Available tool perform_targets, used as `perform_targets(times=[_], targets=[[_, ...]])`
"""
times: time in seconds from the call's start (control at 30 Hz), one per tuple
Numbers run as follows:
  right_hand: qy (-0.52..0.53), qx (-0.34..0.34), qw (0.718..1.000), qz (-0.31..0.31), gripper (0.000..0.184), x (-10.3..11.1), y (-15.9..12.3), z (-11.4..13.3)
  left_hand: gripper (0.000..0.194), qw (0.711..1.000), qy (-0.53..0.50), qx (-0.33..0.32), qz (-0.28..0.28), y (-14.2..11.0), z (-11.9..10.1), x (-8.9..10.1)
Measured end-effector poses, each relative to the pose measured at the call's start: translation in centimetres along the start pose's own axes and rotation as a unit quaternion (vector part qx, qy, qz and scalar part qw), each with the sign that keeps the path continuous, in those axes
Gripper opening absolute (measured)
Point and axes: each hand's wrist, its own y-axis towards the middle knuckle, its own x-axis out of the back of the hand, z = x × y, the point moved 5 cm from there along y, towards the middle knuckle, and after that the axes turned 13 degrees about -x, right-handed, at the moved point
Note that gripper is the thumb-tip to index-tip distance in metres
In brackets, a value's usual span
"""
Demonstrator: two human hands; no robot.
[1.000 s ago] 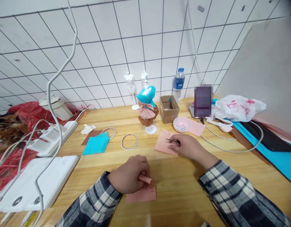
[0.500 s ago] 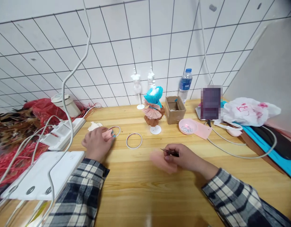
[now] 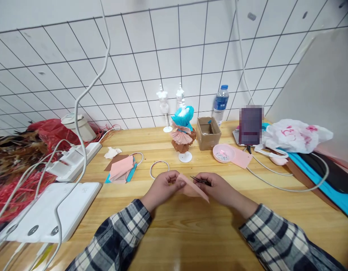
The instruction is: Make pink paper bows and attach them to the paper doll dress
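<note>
Pale wood table [image 3: 174, 233] — white tiled wall [image 3: 134, 67] behind, pink sheet [image 3: 192, 187] in hands.

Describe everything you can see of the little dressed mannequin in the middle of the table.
The dressed mannequin is a small white figure standing upright on a round white base. A ruffled turquoise layer surrounds its upper body; below are a pleated pink layer and a brown jagged-edged one, all paper- or fabric-like. Its base rests on the wooden table. Neither the left hand nor the right hand touches it. The cardboard box is close beside it; contact is unclear.
</note>
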Motion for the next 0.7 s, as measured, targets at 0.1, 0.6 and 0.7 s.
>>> perform_targets(times=[0.1, 0.6, 0.7], targets=[[-0.117, -0.027, 0.988, -0.099, 0.024, 1.7, 0.3, -1.0, 0.032, 0.993, -0.085, 0.014, -0.08, 0.1, 0.7, 0.9], [-0.303, 0.212, 0.92, -0.132, 0.023, -0.7, -2.7, 3.2, 0.052, 0.995, 0.028, 0.054, -0.075, -1.5, 2.3, -0.2], [-0.32, 0.191, 0.926, -0.057, 0.027, -2.2, -2.4, 3.0, 0.061, 0.978, 0.201, 0.009, -0.052, -1.4, 1.5, 0.6]])
